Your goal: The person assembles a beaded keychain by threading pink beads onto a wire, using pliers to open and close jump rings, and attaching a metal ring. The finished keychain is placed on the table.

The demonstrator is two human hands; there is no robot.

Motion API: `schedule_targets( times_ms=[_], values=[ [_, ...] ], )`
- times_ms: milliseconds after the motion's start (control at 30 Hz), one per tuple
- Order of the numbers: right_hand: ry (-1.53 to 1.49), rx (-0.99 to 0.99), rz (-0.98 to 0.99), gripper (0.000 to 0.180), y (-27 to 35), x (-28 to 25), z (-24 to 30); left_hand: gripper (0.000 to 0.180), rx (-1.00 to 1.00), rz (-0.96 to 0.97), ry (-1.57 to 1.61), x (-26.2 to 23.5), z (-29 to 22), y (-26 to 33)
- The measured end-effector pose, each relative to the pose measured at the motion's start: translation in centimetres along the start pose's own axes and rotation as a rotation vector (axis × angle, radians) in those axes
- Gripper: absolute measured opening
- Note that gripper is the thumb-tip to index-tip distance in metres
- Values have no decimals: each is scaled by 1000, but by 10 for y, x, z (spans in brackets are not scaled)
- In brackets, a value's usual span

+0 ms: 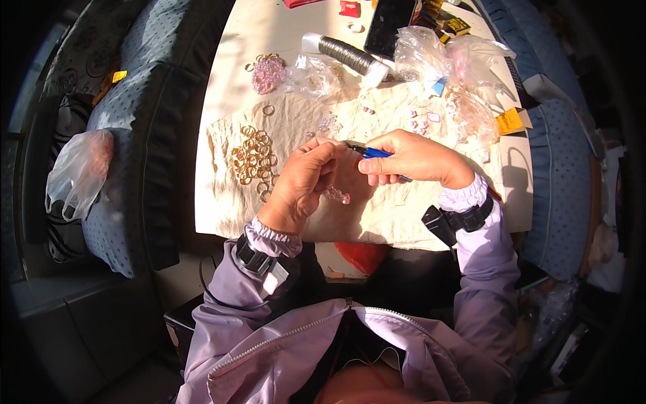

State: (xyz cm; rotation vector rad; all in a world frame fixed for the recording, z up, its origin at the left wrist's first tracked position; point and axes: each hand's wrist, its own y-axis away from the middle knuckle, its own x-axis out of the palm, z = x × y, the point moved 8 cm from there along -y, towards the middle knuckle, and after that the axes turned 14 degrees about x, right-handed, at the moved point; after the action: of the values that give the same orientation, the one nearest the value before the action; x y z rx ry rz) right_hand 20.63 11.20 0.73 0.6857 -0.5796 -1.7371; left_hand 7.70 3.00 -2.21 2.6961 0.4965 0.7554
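Above the cream cloth [377, 225], my two hands meet near the middle. My right hand [420, 160] is wrapped round blue-handled pliers [375, 153], whose dark jaws point left to my left fingertips. My left hand [304, 176] is closed in a pinch at those jaws; what lies between its fingers is too small to make out. Below it hangs a short cluster of pink beads [336, 194]. Left of that hand, many gold-coloured rings [253, 156] lie in a heap on the cloth. Some small clear beads [328, 124] lie just beyond my hands.
Farther back are a spool of dark wire [346, 54], a pink beaded bundle [267, 75], clear plastic bags [420, 54] and a black phone-like slab [390, 27]. Small pink pieces [418, 122] and a yellow box [513, 121] lie right. Patterned blue seats [128, 101] flank the table.
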Motion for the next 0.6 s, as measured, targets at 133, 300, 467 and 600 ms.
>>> schedule_targets(
  times_ms=[133, 300, 467, 600],
  values=[
    [-20, 7, 4, 36, 0, 0, 0, 5, -7, 20, 18, 1, 0, -1],
    [-48, 10, 10, 34, 0, 0, 1, 11, -1, 24, 11, -1, -1, -1],
    [-102, 35, 32, 34, 1, 0, -1, 9, -1, 14, 1, 0, -2, -1],
    [-102, 43, 5, 31, 0, -1, -1, 5, -3, 0, -3, -1, -2, -1]
  ],
)
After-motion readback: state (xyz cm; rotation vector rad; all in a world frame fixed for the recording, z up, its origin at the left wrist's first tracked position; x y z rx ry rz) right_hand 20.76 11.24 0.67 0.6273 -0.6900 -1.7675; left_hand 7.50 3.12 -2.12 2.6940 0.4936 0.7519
